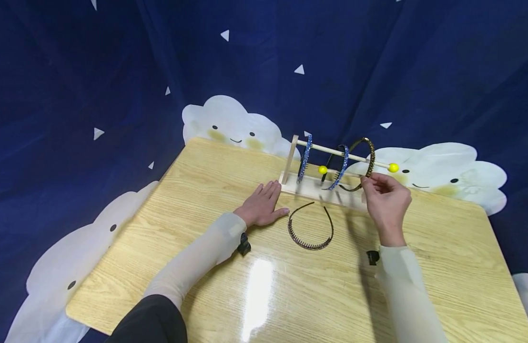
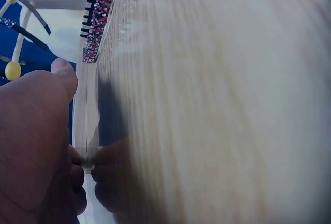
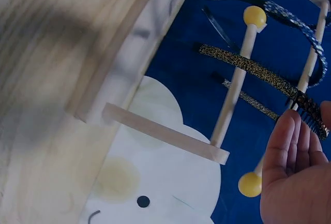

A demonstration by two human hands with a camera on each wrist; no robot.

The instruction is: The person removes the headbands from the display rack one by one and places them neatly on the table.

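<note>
Resting flat with thumb apart, the left hand lies at the left end of the wooden stand; a loose headband lies just right of it, its open ends toward the stand; farther right, the right hand pinches the gold headband, whose arc stands upright across the long rod, near its yellow ball. The tabletop is glossy wood; behind it hangs a dark blue cloth with smiling clouds.

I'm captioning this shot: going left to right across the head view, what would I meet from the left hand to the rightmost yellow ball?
Left hand, wooden post, first blue headband, left yellow ball, second blue headband, gold headband, rightmost yellow ball.
</note>
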